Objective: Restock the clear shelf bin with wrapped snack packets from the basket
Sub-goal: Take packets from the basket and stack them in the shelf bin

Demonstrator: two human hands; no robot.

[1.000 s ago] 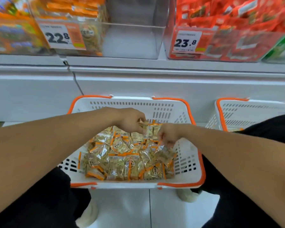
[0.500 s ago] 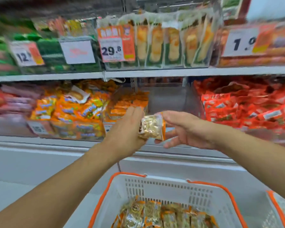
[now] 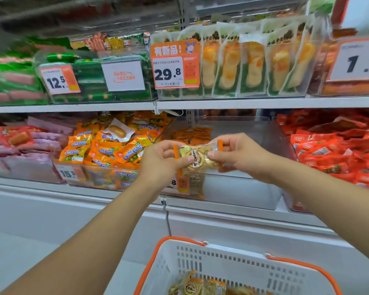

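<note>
I've lifted a packet (image 3: 197, 158) from the basket (image 3: 222, 258) (both hands (image 3: 164, 158) (image 3: 239, 154) pinching it) up to the clear bin (image 3: 243, 184)

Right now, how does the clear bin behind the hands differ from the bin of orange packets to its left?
The clear bin is nearly empty, with only a few orange-edged packets at its back left; the orange-packet bin is heaped above its rim. The clear bin's price tag is mostly hidden behind the held packet, which the left hand and right hand pinch; the orange-packet bin's tag shows 15. Both are transparent and stand on the same shelf.
</note>
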